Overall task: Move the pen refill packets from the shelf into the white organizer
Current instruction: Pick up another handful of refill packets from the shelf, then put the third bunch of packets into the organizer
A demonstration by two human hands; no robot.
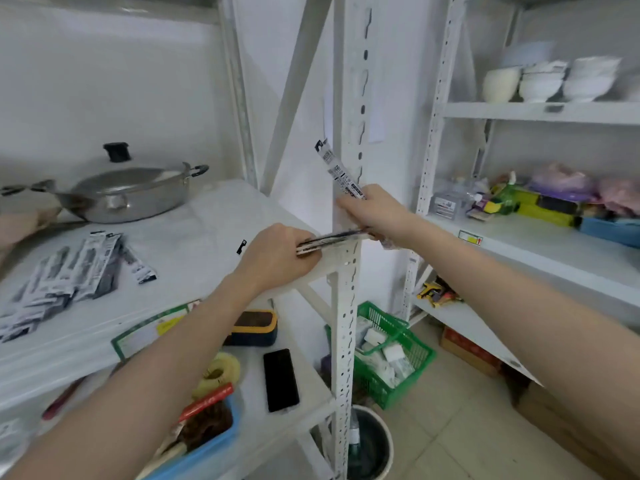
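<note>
My left hand (277,258) is closed on a flat stack of packets (325,241) at the front right corner of the shelf (214,216), knuckles up, the stack running sideways toward my right hand (372,211). The right is closed too, pinching the far end of that stack and also holding one packet (341,169) that stands tilted up against the upright post (349,98). Most of the refills are not yet moved: a loose pile (65,271) lies fanned out near the shelf's left front edge, well apart from my hands, in front of the pan (128,192). I cannot see the white organizer anywhere, so I judge this as gathering, not placing. To do it well I should square the stack first: tap its long edge on the shelf so the packets line up, then lay the tilted one flat on top, printed sides matching. The wrappers look slick and thin, so a light pinch may let the middle ones slide out; better a firm hold across the width with thumb below. The post is close to my right knuckles, so I would draw the bundle toward me before turning.
</note>
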